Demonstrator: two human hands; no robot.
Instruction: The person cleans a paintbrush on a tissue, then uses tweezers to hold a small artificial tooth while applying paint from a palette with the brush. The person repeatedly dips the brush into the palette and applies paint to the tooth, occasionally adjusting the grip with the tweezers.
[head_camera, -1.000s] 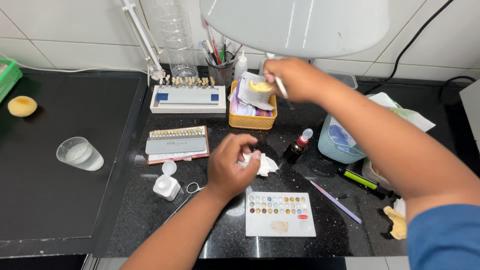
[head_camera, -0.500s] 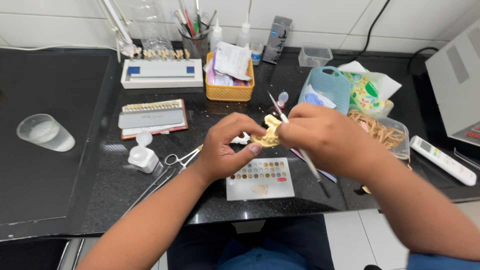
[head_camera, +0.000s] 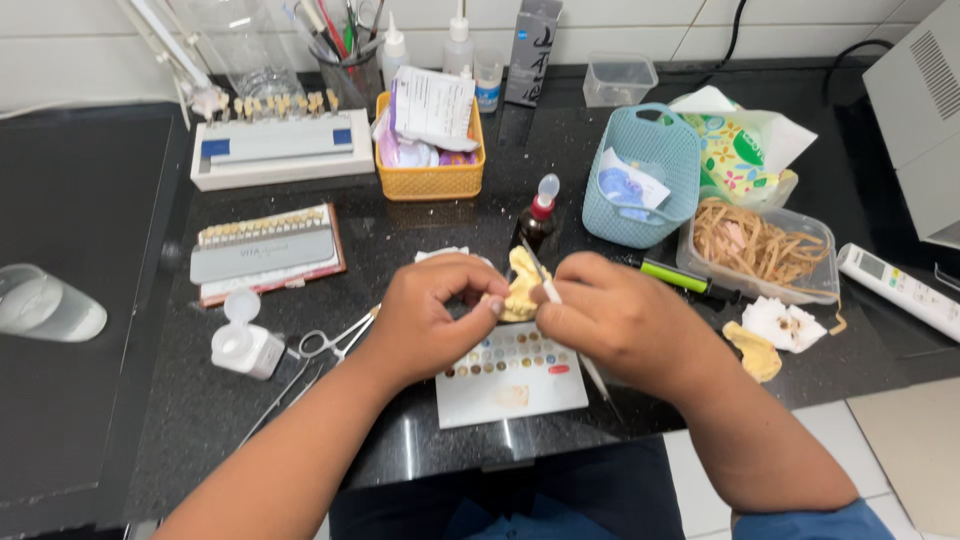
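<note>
We look down on a black countertop (head_camera: 420, 440), its far left covered by a dark mat (head_camera: 80, 220) and its right edge cut off beside a grey machine (head_camera: 920, 110) only partly in view. At far centre stand an orange basket (head_camera: 430, 180) stuffed with white papers and a light blue basket (head_camera: 650, 170) holding a blue-and-white slip; right of that, a clear tub of rubber bands (head_camera: 760, 245). Near centre, our left hand (head_camera: 430, 315) pinches a pale yellow dental cast (head_camera: 522, 285) between thumb and fingertips, while our right hand (head_camera: 625, 325) closes around a thin white brush (head_camera: 552, 290) touching it. Both hands hide most of the cast and part of the white palette card (head_camera: 510, 385) with coloured dots beneath.
</note>
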